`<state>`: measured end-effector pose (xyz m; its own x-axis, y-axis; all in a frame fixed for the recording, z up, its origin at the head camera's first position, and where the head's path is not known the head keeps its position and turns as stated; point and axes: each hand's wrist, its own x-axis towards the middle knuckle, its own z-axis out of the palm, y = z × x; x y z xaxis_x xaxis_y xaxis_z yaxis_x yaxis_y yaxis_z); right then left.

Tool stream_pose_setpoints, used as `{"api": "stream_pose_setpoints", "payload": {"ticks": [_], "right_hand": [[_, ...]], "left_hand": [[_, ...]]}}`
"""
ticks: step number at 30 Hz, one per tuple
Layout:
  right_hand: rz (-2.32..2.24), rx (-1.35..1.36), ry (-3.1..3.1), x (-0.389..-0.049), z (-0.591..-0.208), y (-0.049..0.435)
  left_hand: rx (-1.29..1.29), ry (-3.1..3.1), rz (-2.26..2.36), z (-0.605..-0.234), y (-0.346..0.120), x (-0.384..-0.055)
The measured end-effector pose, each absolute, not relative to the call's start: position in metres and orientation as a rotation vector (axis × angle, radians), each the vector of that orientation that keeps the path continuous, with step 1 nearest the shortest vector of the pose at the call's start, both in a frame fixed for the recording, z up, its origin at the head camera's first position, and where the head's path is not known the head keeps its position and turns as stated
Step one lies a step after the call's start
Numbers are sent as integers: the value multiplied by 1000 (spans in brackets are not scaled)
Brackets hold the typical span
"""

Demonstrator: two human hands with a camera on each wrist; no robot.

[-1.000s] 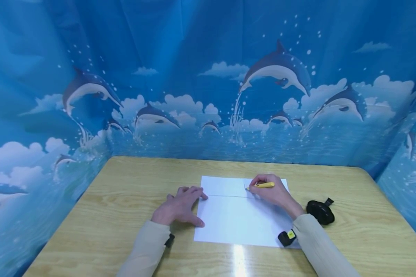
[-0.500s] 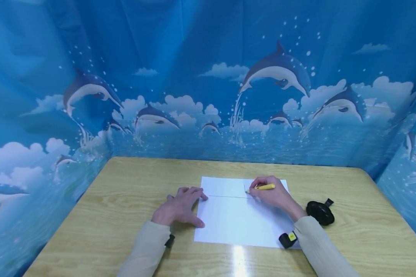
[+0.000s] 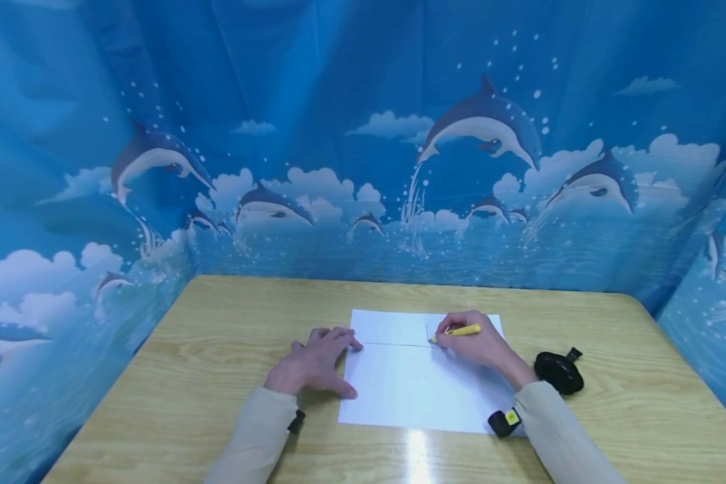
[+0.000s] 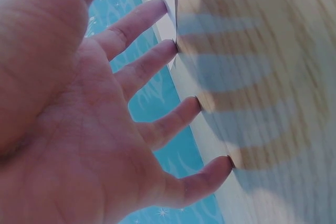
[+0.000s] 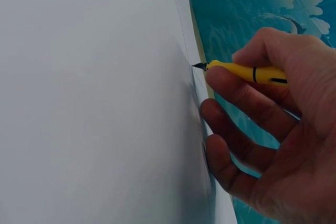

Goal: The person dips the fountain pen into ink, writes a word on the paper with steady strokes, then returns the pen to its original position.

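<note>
A white sheet of paper [image 3: 405,390] lies on the wooden table, with a thin line drawn across its upper part and a short upright line above that. My right hand [image 3: 478,341] pinches a yellow fountain pen [image 3: 464,330], its nib touching the paper near where the two lines meet. In the right wrist view the dark nib of the fountain pen [image 5: 239,71] shows at the drawn line, between thumb and forefinger. My left hand [image 3: 314,361] is spread at the sheet's left edge, fingertips on the paper and table. The left wrist view shows the left hand's palm [image 4: 105,129] and spaced fingers.
A black rounded object [image 3: 559,372] with a small tab lies on the table right of the paper. The wooden table [image 3: 218,356] reaches back to a blue dolphin-print curtain [image 3: 339,121], which also hangs along both sides.
My right hand has moved the pen slightly down the sheet, toward me, and the short upright line has grown down to the long line. The left hand stays put.
</note>
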<state>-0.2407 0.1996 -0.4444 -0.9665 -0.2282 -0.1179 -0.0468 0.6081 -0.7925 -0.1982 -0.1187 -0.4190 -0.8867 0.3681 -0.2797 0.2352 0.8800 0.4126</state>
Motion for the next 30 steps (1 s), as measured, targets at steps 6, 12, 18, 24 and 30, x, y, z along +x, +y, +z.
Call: {"api": "stream_pose_setpoints", "payload": {"ticks": [6,12,18,24,30], "right_hand": [[-1302,-235,2611,-240,-445,200],[-1302,-211,2594,-239,-444,200],[-1297,-215,2579,-236,-443,199],[-1289,-248,2593,-235,-442,199],[-1269,-258,2594,-234,-442,198]], "left_hand": [[446,2697,530,-421,-120,-198],[456,2704,523,-421,-120,-198],[456,2699,521,-422,-120,-199],[454,2702,527,-421,-120,-198],[453,2709,526,-420,-119,-197]]}}
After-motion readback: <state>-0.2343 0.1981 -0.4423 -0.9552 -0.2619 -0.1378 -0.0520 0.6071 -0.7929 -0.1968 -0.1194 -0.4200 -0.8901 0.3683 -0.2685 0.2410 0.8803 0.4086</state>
